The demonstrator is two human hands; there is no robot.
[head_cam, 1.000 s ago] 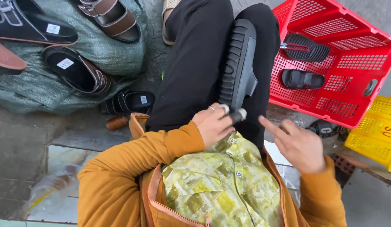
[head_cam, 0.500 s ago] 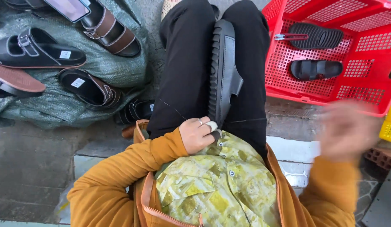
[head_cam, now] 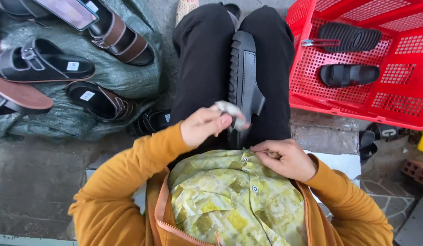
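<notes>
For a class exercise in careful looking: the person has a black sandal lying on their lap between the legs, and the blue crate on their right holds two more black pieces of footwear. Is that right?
Not quite: the crate is red, not blue. The head view shows it on the person's right, holding two black pieces of footwear, while the black sandal lies on the lap between the legs.

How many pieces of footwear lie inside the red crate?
2: a black sole lies towards the far side of the red crate, a black sandal nearer. More may be hidden beyond the frame's edge.
</notes>
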